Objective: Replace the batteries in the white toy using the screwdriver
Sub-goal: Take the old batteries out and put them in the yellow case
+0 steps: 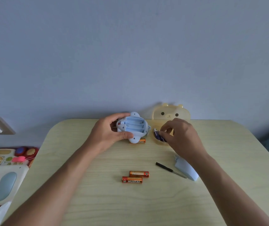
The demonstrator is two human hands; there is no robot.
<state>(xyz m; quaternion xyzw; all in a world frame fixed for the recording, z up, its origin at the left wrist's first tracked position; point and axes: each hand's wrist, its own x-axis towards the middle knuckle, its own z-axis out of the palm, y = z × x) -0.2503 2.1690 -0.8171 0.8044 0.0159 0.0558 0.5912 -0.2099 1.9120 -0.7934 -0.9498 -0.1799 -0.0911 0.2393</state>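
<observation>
Two hands up: my left hand (109,131) grips the toy (133,128) at the far middle of the table (81,185), its battery bay open and bare. Two orange batteries (135,176) lie near, a third (141,141) just behind the toy. Right hand (178,136) pinches blue batteries (156,134) in the bear case (171,113). Screwdriver (171,170) sits near right.

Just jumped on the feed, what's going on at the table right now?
A person is swapping a toy's batteries. The left hand holds the white toy upside down, its battery bay open and empty. The right hand reaches into the yellow bear-shaped case, fingers on the dark blue batteries. Three orange batteries lie on the table, as do the screwdriver and the removed cover.
</observation>
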